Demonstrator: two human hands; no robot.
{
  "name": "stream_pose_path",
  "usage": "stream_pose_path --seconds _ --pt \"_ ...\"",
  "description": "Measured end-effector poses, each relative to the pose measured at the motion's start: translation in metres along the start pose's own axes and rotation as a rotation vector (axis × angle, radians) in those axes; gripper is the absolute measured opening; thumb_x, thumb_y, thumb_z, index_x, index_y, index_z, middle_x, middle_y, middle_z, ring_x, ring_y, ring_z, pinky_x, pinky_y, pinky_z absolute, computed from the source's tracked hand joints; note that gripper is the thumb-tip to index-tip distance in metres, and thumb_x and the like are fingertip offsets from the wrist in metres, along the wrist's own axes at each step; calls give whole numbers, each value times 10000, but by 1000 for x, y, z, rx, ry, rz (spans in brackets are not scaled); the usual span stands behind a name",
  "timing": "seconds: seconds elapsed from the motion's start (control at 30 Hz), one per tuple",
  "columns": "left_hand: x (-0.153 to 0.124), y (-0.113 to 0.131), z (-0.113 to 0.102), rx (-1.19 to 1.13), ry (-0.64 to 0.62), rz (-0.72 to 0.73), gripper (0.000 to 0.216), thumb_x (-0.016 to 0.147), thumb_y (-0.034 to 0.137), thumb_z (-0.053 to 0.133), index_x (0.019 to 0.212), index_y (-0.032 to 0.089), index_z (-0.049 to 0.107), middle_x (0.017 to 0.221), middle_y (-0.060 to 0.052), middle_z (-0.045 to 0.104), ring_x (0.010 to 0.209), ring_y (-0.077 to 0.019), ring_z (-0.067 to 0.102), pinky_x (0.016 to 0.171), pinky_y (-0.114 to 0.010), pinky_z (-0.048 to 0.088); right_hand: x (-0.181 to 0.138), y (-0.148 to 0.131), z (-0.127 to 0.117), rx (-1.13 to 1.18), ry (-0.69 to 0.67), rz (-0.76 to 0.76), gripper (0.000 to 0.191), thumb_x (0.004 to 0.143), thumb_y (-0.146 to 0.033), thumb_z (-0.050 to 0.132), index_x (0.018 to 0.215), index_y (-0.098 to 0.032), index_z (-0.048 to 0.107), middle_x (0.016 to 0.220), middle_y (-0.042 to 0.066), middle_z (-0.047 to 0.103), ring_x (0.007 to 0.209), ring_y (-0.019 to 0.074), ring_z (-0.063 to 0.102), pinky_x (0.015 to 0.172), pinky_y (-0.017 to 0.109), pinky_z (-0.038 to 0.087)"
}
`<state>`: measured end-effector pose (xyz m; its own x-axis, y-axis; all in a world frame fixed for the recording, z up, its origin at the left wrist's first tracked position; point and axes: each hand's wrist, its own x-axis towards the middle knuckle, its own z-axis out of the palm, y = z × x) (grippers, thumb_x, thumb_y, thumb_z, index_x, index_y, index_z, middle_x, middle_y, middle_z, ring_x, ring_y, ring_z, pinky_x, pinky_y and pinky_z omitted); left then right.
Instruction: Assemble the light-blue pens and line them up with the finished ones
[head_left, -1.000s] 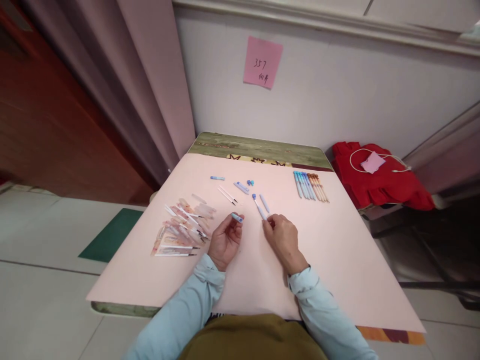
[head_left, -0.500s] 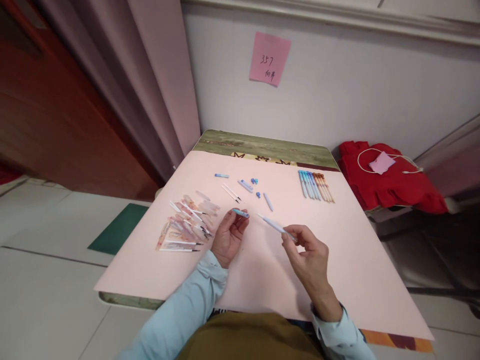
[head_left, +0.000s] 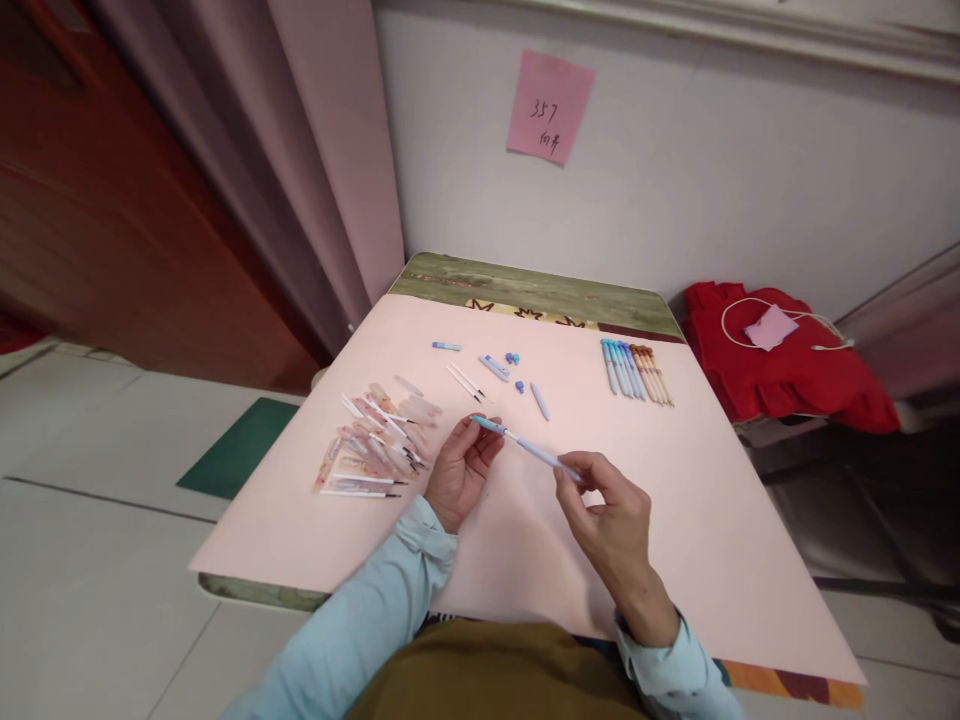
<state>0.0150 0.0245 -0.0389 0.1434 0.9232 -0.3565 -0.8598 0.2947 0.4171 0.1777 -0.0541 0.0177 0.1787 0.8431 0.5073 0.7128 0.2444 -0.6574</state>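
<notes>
**Blue upper barrel [head_left: 489,425] and white refill [head_left: 511,435] meet at mid-frame**

Your left hand [head_left: 459,475], just left of centre, holds the blue upper barrel in a narrow pinch between thumb and fingers, one end pointing right. Your right hand [head_left: 615,505], right of centre, pinches the far end of the pale lavender lower barrel [head_left: 537,452] between thumb and fingertips. The white refill sticks out of that barrel towards the left and meets the end of the upper barrel; you cannot tell from here how far in it sits. The whole line slants down to the right, above the pink paper sheet [head_left: 720,560].

Both barrels look like light, stiff, smooth plastic, so expect them to slide or roll under a loose touch. The refill looks slim and could bend if you push it off line. For steadier aim, hold the upper barrel close to the joint and the lower barrel farther forward than its tail, squeezing only lightly.

Small blue toppers [head_left: 512,358] and two spare refills [head_left: 463,384] lie above your hands. The heap of pinkish barrels and refills [head_left: 375,455] spreads left of centre, and a row of pens [head_left: 628,372] lies at upper right.
</notes>
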Motion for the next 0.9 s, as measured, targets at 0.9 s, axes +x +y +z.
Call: stream_pose_path --seconds 0.9 --pt "-2 0 -1 96 -71 42 212 729 87 741 905 152 642 846 -21 710 737 -102 679 666 -189 580 -5 1 15 25 25 -63 104 856 -184 599 947 -201 646 770 -2 657 625 115 608 599 233 516"
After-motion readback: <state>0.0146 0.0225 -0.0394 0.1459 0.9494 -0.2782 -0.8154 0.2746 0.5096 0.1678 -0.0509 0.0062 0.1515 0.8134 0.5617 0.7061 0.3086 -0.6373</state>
